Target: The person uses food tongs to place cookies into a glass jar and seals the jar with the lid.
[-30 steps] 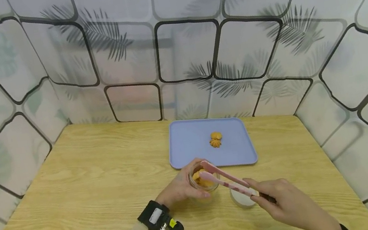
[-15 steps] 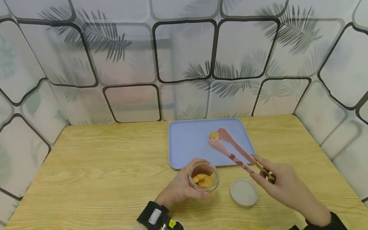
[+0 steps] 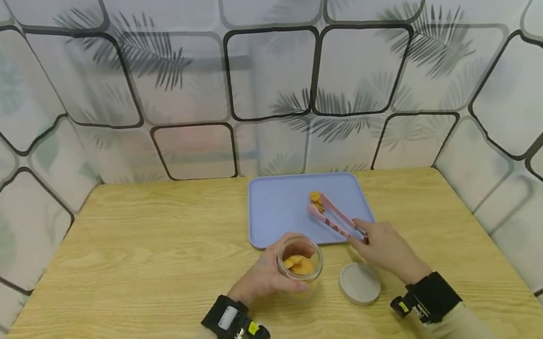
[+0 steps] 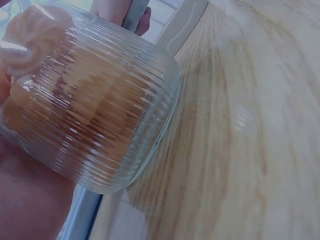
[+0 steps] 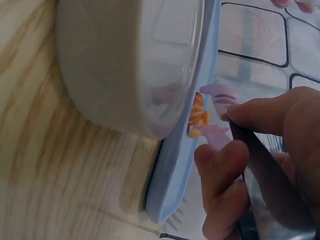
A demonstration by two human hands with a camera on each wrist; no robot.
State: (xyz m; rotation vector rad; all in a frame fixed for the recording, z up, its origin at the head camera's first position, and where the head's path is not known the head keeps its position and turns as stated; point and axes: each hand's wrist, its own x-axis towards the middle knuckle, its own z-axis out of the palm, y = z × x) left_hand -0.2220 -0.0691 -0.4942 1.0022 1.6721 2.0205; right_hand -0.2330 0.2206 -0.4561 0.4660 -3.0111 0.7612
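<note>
My left hand point(image 3: 267, 274) grips a ribbed glass jar point(image 4: 110, 105), tilted with its mouth up toward the head camera. Orange-yellow cookies point(image 3: 299, 265) lie inside, one of them swirled in the left wrist view. Pink tongs point(image 3: 325, 219) with metal at the handle end are held in my right hand point(image 3: 386, 249), thumb and fingers around the handles. Their tips are spread on either side of the cookies point(image 5: 196, 110) on the blue tray point(image 3: 278, 205). In the head view the tongs partly cover the lower cookie.
A round whitish lid point(image 3: 359, 284) lies on the wooden table point(image 3: 157, 262), just left of my right wrist, and looms large in the right wrist view. Patterned curtains point(image 3: 185, 81) enclose the table at the back and sides.
My right hand has brought the tongs from the jar's mouth up and right to the tray, then down at the cookies there. The left hand and jar have stayed put.
</note>
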